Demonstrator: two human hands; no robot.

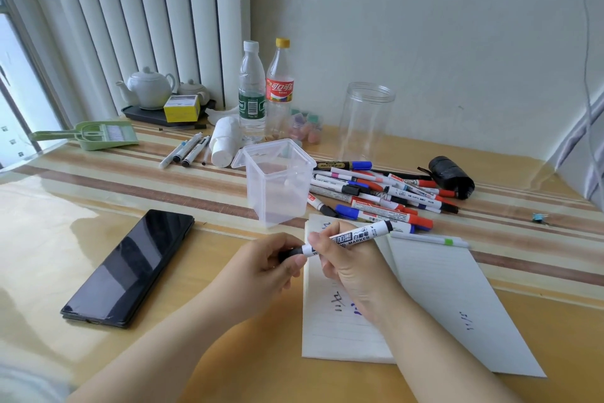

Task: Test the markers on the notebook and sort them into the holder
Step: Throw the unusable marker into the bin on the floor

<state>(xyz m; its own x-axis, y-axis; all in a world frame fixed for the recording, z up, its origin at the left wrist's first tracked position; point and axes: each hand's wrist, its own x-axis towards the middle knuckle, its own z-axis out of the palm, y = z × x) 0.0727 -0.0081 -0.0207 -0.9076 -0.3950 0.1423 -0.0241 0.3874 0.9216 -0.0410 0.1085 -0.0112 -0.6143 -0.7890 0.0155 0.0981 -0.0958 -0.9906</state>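
Leftmost, at mid-height in the frame, a green dustpan (94, 134) lies on the striped table (137, 180), and behind it a white teapot (148, 87) stands on a dark tray with a yellow box (181, 108). Lower left, a black phone (129, 268) lies flat, screen up. Toward the upper centre, a few loose pens (188, 151) lie beside a white roll, and two plastic bottles (264, 89) stand upright behind them. At the centre stands the clear square holder (276, 180), upright, nothing visible inside. Below it, the left hand (271, 267) curls its fingers round the black cap end of a white whiteboard marker (346, 237), while the right hand (351, 263) grips the barrel between thumb and fingers; the marker slants up to the right above the notebook (431, 298), whose open pages show a few ink marks. Just right of the holder a pile of markers (382, 193) lies touching the notebook's top edge. Upper right of centre, a clear round jar (367, 118) stands, and a black roll (452, 175) lies beside the pile.
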